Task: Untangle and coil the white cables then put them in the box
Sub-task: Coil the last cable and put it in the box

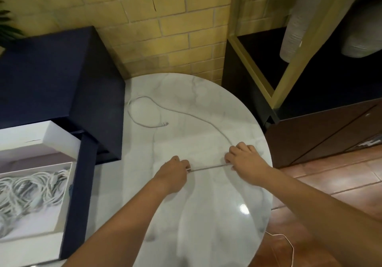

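white cable [208, 167] lies on the round marble surface [206, 215], one short run pulled straight between both hands. left hand [175, 170]: fingers [185, 165] curled, pinching the cable near its end. right hand [247, 159]: fingers curled down over the cable, gripping it against the surface; the exact hold is hidden under the knuckles. past the right hand the cable arcs away across the surface, makes a loose loop at the far left edge and ends in a free connector [165, 123], type too small to make out.

box [63, 202]: white, open, at the left beside the surface, cut off by the frame edge. inside it a bundle of coiled cables [31, 190], white, overlapping, count can't be told. a white flap [24, 136] stands behind it, probably the lid. box sits against a dark blue cabinet [51, 70].

second white lead [287, 239] trails on the tiled floor [330, 182] at lower right, partly hidden by the right forearm and the surface edge. top right: gold-framed shelf [258, 70] with pale ribbed objects [295, 18], blurred and cropped. yellow brick wall [165, 18] behind.
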Available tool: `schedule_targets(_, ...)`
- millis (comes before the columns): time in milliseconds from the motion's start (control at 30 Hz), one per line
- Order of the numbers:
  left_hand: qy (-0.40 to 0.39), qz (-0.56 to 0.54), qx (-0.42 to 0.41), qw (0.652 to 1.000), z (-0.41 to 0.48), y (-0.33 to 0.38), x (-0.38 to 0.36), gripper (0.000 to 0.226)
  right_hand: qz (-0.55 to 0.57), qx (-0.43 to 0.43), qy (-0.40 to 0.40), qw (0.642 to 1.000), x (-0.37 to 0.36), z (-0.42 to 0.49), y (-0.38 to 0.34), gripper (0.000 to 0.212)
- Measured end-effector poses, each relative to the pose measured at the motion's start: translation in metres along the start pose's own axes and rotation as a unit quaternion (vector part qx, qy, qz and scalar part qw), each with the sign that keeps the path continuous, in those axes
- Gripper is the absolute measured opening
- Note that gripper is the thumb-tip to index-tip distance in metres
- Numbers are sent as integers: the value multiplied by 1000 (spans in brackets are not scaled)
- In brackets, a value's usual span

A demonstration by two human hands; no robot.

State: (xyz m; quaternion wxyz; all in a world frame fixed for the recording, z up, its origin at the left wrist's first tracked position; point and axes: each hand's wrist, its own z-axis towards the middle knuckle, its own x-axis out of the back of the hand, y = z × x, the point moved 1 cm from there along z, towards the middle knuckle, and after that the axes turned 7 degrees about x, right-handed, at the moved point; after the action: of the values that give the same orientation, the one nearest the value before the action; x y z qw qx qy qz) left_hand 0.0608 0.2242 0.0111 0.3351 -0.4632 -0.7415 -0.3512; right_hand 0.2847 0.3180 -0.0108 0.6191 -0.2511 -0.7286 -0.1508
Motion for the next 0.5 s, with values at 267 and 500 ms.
schedule_targets(267,6,-81,13,997,-41,-18,27,29,144,14,114,983,44,2,-16,21)
schedule_targets(500,-3,-377,19,926,-78,-19,56,32,317,-61,262,909,103,5,-55,21)
